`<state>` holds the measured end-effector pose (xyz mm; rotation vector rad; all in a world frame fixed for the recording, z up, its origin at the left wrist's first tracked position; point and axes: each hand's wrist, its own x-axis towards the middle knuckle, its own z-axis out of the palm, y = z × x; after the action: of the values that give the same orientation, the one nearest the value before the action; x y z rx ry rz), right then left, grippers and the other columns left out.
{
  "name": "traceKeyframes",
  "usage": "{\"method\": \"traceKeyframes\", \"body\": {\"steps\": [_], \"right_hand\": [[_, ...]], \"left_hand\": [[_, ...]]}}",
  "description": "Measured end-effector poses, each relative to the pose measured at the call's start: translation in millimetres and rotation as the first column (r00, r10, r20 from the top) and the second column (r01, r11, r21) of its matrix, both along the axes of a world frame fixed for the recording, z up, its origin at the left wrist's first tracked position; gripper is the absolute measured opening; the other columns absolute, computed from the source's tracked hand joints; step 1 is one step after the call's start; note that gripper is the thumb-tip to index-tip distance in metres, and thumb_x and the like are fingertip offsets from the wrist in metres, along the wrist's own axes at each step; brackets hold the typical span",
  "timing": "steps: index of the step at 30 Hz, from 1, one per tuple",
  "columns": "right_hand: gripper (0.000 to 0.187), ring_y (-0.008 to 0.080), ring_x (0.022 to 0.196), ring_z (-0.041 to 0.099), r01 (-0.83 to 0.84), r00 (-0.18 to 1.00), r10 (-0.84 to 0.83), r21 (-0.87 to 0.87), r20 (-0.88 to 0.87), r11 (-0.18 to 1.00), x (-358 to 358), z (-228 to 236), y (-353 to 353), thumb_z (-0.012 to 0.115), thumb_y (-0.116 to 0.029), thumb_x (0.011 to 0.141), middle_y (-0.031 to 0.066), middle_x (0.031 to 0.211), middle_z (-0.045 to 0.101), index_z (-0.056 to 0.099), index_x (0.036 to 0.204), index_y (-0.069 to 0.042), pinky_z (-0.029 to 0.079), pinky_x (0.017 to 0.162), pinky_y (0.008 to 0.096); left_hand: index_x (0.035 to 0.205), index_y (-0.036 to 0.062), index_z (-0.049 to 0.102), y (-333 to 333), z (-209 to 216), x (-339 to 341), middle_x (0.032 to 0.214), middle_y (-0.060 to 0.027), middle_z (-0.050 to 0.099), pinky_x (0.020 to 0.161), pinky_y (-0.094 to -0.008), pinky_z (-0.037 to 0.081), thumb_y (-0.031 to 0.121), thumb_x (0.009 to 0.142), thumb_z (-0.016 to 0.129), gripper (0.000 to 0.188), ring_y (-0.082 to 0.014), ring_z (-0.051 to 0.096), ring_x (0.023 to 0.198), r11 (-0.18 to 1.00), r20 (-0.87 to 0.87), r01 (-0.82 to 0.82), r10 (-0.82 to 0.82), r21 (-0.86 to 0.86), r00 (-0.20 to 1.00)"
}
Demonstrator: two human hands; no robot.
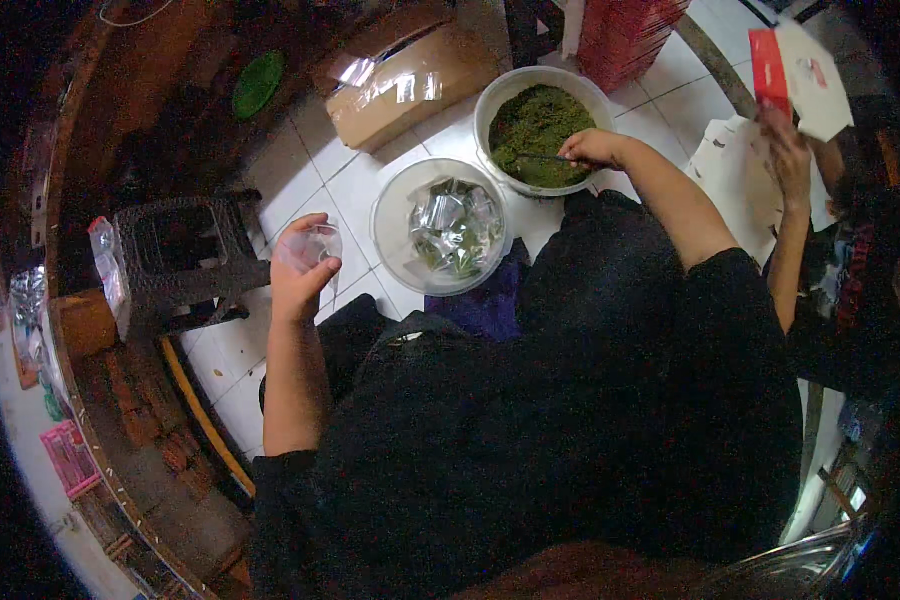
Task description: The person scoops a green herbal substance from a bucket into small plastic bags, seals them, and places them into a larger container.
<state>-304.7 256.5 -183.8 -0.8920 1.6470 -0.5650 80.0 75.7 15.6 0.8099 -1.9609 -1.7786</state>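
Observation:
My left hand [300, 275] is closed round a small clear plastic bag [313, 243], its mouth spread above the fingers. With my right hand [595, 149] I grip the handle of a spoon [542, 156], whose bowl end is hidden in dark green, crumbly dried leaf [535, 115]. That leaf fills much of a round white tub [482, 128] at the upper middle. Between my hands stands a second whitish tub [388, 250]. Inside it lie several shiny clear packets [457, 220] with some green showing through.
A tape-covered cardboard box [410, 95] lies beyond the tubs, near a red stack [625, 40]. At the right, another person's hand [790, 160] holds a red and white carton [805, 85]. A dark woven plastic stool [185, 250] stands left, and a green round item [258, 85] lies farther back.

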Motion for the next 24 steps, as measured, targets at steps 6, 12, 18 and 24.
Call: {"method": "traceKeyframes", "body": {"steps": [6,12,18,24], "right_hand": [[0.019,0.0056,0.049,0.04,0.148,0.971,-0.15,0.026,0.188,0.989,-3,36,10,0.046,-0.013,0.075,-0.001,0.065,0.05,0.052,0.092,-0.006,0.032,0.042,0.0191],[0.02,0.0103,0.063,0.048,0.267,0.943,-0.239,-0.095,0.233,0.959,1,109,10,0.052,-0.015,0.071,0.0025,0.073,0.055,0.057,0.087,-0.003,0.038,0.053,0.022],[0.014,0.0066,0.05,0.043,-0.047,0.982,0.09,-0.245,0.165,0.968,50,198,-10,0.051,-0.011,0.071,0.0011,0.063,0.051,0.056,0.082,-0.002,0.032,0.043,0.0183],[0.016,0.006,0.055,0.044,-0.252,0.963,0.269,-0.255,0.031,0.933,90,227,-41,0.051,-0.01,0.07,-0.0004,0.064,0.051,0.056,0.083,0.0,0.034,0.049,0.0179]], "left_hand": [[0.093,0.001,0.049,1,-2,-4,0.086,-0.0076,0.052,0.071,-0.0271,0.039,0.016,0.051,0.072,0.05,-0.0172,0.049,0.08,0.871,0.117,0.068,-0.012,-0.486,0.993],[0.086,0.0045,0.053,-3,14,-18,0.085,-0.0095,0.054,0.069,-0.0293,0.042,0.025,0.049,0.072,0.047,-0.024,0.053,0.079,0.504,0.281,0.238,0.01,-0.83,0.96],[0.089,0.0079,0.052,1,15,-18,0.085,-0.0072,0.054,0.065,-0.0307,0.043,0.031,0.051,0.069,0.047,-0.0237,0.053,0.076,0.497,0.385,0.285,0.111,-0.82,0.916],[0.088,0.0112,0.052,7,16,-11,0.084,-0.0039,0.054,0.061,-0.0324,0.044,0.035,0.053,0.067,0.044,-0.022,0.054,0.073,0.437,0.369,0.276,0.142,-0.856,0.918]]}}
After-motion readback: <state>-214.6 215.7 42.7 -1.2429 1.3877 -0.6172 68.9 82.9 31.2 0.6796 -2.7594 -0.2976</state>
